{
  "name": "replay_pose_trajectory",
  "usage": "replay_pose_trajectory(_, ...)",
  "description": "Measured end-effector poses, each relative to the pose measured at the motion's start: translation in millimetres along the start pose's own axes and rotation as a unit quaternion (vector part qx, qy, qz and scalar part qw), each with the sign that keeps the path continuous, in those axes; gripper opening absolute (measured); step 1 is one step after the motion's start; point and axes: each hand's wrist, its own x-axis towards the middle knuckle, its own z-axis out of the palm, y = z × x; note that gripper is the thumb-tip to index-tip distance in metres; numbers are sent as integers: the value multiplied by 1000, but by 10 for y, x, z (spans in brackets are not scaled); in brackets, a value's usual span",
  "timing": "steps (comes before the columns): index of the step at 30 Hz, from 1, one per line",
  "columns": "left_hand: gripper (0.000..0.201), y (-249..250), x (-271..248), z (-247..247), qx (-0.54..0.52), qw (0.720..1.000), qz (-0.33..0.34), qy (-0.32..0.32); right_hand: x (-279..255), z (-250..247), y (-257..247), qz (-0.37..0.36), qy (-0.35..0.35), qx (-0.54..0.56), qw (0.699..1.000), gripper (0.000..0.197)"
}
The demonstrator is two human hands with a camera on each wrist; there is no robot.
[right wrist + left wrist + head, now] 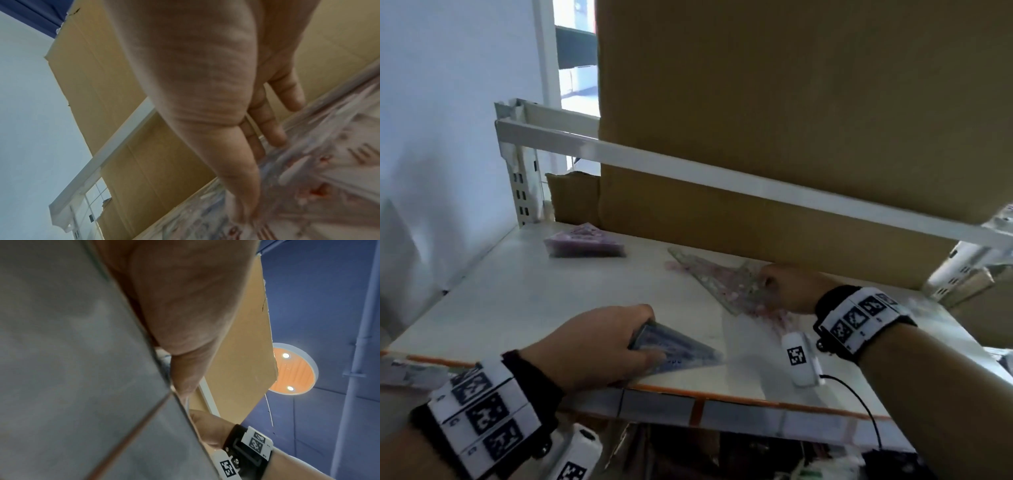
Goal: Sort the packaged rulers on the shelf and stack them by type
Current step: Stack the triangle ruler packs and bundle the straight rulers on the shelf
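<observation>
My left hand [642,337] grips a blue triangular packaged ruler [681,349] at the front of the white shelf [517,301]; its tip points right. In the left wrist view only the palm of that left hand [185,313] shows, close against a grey surface. My right hand [774,284] rests with straight fingers [275,138] on a clear, pink-patterned triangular ruler pack [722,284], also seen as the pink-patterned pack [329,162] in the right wrist view. A small stack of purple triangular ruler packs [585,241] lies at the back left.
Large cardboard boxes [791,102] stand along the shelf's back, behind a white upper shelf rail [688,174]. An orange strip [698,394] marks the shelf's front edge. A white wall [441,137] closes the left side. Another blurred package [410,373] lies at the far left.
</observation>
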Motion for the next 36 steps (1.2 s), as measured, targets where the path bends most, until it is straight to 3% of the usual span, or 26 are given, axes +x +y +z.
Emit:
replay_pose_trajectory(7, 39, 138, 124, 122, 16, 1000, -3, 19, -33, 112, 131, 0, 86, 39, 996, 28)
replay_pose_trajectory(11, 40, 118, 127, 127, 14, 999, -12, 26, -195, 78, 202, 10, 226, 90, 970, 22)
replay_pose_trajectory(16, 44, 111, 144, 153, 11, 999, -20, 28, -515, -64, 186, 48, 382, 291, 876, 17)
replay_pose_trajectory(21, 42, 104, 138, 159, 4, 999, -23, 28, -716, -84, 102, 48, 378, 573, 725, 16)
replay_pose_trajectory(23, 41, 106, 133, 160, 3, 999, -24, 29, -742, -32, 64, 54, 376, 605, 700, 20)
replay_pose_trajectory(25, 40, 112, 131, 157, 2, 999, -25, 28, -759, 60, 1, 42, 379, 599, 704, 18)
replay_pose_trajectory(28, 40, 114, 133, 149, -2, 999, -29, 26, -834, 230, -138, -3, 391, 532, 751, 10)
replay_pose_trajectory(31, 40, 106, 137, 147, -6, 999, -30, 23, -912, 385, -296, -53, 382, 454, 803, 18)
replay_pose_trajectory(36, 38, 96, 148, 134, -20, 999, -26, 17, -983, 638, -527, -80, 340, 396, 849, 26)
